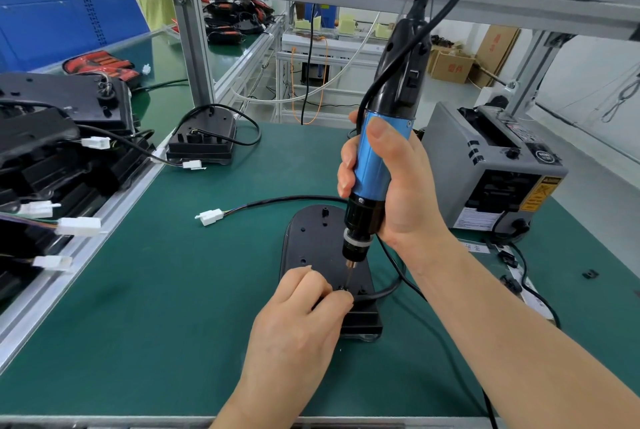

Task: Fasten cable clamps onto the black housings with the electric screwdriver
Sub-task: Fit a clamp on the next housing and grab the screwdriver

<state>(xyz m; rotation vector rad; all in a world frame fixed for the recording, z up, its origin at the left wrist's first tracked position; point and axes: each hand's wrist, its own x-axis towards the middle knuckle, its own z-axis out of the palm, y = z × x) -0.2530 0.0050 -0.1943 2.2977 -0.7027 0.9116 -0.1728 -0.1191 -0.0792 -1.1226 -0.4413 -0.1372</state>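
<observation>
A black housing (pixel 313 241) lies flat on the green mat in front of me, its black cable (pixel 277 201) running left to a white connector (pixel 210 216). My right hand (pixel 391 186) grips the blue and black electric screwdriver (pixel 375 165) upright, its bit tip down on a screw at the housing's near end. My left hand (pixel 304 304) pinches the small cable clamp (pixel 343 290) right at the bit tip, with fingers curled over the housing's near edge. The clamp itself is mostly hidden by my fingers.
Another black housing (pixel 204 137) with cable sits farther back on the mat. Several housings with white connectors are stacked on the left conveyor (pixel 52 158). A grey tape dispenser (pixel 491 165) stands at the right, with small black clamps (pixel 509 260) near it. An aluminium frame post (pixel 194 47) rises behind.
</observation>
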